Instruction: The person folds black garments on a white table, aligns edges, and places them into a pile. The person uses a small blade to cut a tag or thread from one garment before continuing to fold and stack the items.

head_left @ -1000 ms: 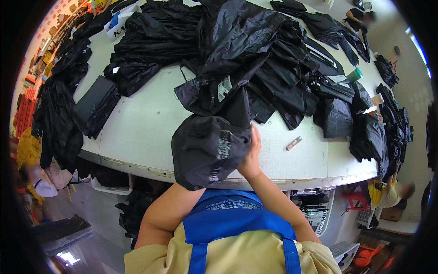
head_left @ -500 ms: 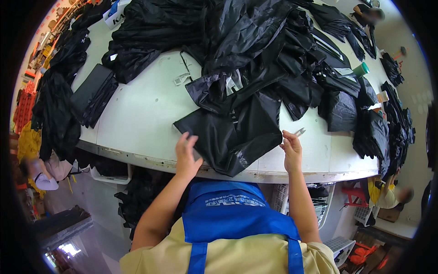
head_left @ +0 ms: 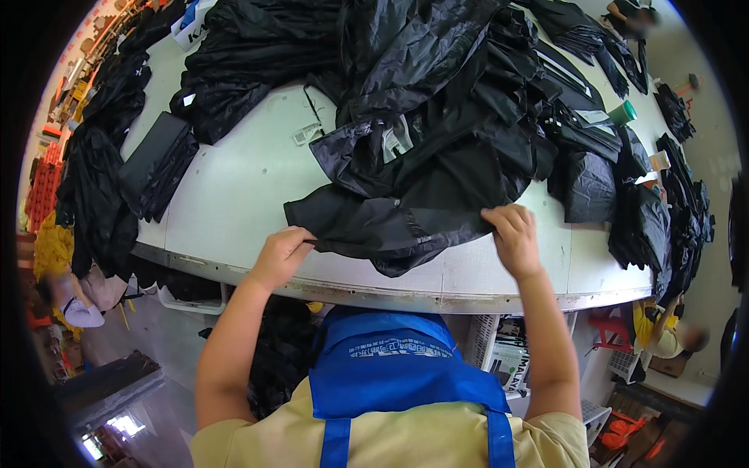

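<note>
A black, slightly shiny garment (head_left: 398, 222) lies in front of me, its near edge stretched sideways between my hands. My left hand (head_left: 279, 253) pinches it at the left, thumb against fingers. On the other side my right hand (head_left: 515, 238) grips the edge, fingers bent over the cloth. The fabric between them sags in folds toward the table's front edge. Behind it rises a heap of black garments (head_left: 421, 62), joined or overlapping with this one; I cannot tell which. A whitish label (head_left: 397, 140) shows inside an opening there.
A white table (head_left: 234, 187) carries the garments. Folded black stacks lie at left (head_left: 158, 165) and right (head_left: 589, 187). A white tag (head_left: 307, 134) lies beyond my left hand. A green cylinder (head_left: 623, 113) stands far right. Crates, including a white crate (head_left: 482, 343), sit below. Other people work at both sides.
Both hands have taken hold of the garment's near edge and drawn it out sideways. Its lower flap has folded up. The small metal snips by my right hand no longer show.
</note>
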The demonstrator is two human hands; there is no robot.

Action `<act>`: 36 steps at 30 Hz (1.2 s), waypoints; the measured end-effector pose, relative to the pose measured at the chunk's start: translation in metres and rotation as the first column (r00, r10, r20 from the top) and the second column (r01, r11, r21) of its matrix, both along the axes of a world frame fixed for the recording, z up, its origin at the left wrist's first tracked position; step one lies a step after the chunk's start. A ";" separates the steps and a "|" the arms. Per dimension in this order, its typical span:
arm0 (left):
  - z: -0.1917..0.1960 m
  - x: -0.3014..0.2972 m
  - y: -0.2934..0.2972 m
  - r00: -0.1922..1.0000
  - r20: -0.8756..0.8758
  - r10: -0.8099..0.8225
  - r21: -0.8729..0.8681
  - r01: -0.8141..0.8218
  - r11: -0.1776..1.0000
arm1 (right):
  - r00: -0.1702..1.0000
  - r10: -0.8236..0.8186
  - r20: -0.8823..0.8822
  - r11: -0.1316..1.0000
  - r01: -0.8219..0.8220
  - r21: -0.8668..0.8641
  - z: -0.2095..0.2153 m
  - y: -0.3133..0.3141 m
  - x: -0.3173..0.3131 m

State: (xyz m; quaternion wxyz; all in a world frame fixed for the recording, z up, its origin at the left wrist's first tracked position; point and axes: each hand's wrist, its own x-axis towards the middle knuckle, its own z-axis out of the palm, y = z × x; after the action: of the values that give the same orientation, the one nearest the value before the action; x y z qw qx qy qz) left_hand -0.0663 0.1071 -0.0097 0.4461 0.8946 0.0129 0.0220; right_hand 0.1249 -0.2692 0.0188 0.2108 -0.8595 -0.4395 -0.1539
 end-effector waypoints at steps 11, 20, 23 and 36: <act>-0.007 0.037 -0.003 0.949 -0.314 -0.013 -0.034 0.002 0.999 | 0.923 0.275 -0.268 0.961 -0.264 0.079 0.003 0.050 -0.036; -0.011 0.030 0.036 0.882 -0.466 0.072 0.172 0.010 0.985 | 0.763 0.189 -0.618 0.878 -0.414 -0.242 -0.033 0.044 -0.087; -0.063 0.013 0.025 0.844 -0.536 0.024 0.345 0.192 0.919 | 0.697 0.171 -0.697 0.841 -0.472 -0.265 -0.048 0.027 -0.119; -0.094 0.021 -0.139 0.941 0.213 -0.265 0.226 0.216 0.950 | 0.813 -0.174 -0.556 0.980 0.089 -0.176 -0.088 -0.013 0.010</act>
State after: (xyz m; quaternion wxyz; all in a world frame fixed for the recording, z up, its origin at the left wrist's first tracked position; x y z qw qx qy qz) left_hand -0.0452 -0.0323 -0.1036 0.3517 0.9203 -0.1534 0.0767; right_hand 0.1344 -0.2825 -0.0694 0.2596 -0.9072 -0.3057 0.1266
